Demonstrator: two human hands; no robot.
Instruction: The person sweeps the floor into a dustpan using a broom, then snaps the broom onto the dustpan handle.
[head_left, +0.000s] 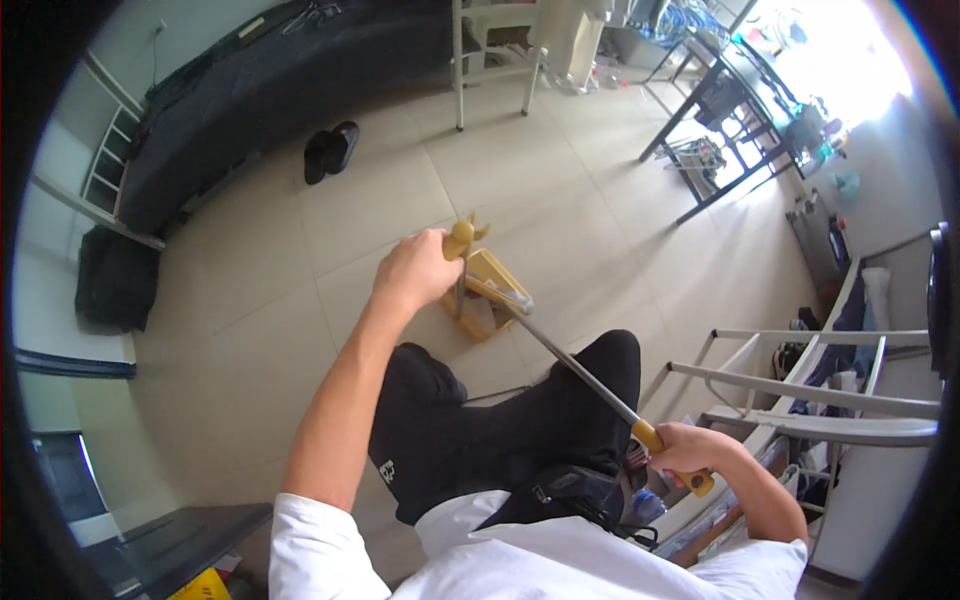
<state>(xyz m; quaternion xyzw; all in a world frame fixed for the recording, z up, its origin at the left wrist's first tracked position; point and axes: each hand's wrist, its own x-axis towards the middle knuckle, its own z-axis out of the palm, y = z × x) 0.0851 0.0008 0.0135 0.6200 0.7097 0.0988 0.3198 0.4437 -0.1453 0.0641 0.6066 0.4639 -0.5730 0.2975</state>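
My left hand is closed around the yellow top grip of a dustpan's upright handle. Below it, the yellow dustpan rests on the tiled floor, with greyish matter that looks like dust or litter inside. My right hand grips the yellow-ended metal pole of a broom near my right hip. The pole slants down and forward to the dustpan, where the pale broom head lies over or in its opening. How far the bristles reach inside is hard to tell.
Black slippers lie ahead on the tiles, near a dark-draped bed. A white metal ladder stands at the far side. To the right are a dark-framed table and a metal-framed chair. A black bag-like object sits left.
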